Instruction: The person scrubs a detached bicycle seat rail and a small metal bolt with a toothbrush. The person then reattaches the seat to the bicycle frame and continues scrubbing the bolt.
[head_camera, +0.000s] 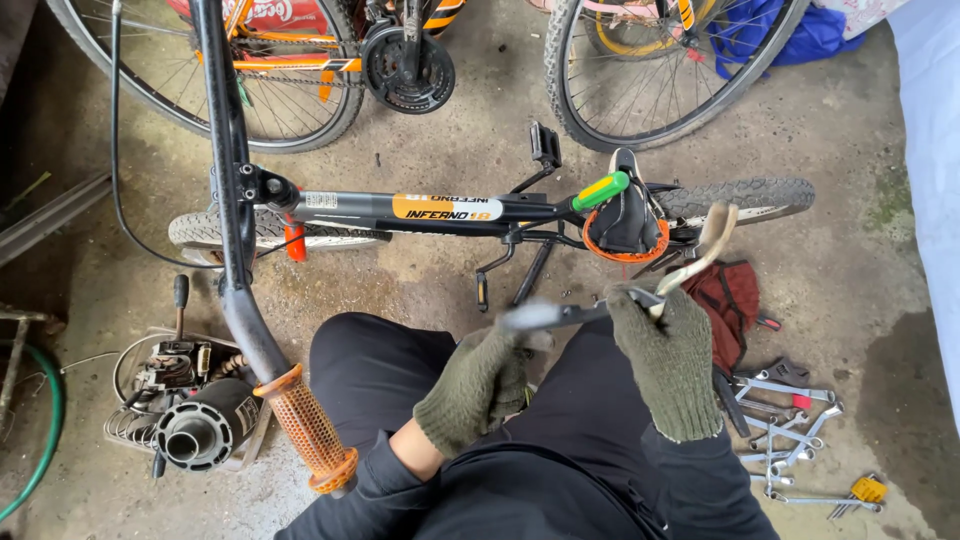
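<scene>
Pliers (560, 316) gripped at one end by gloved left hand (480, 385), right hand (668, 355) closed around hooked metal lever (700, 250), both raised over lap.

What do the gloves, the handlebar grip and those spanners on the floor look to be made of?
Gloves, left hand and right hand: olive knitted fabric, fuzzy weave. Handlebar grip: orange, dimpled, probably rubber. Spanners: bare bright metal, likely steel.

Blurred metal tool (560, 316) held level above lap.
</scene>
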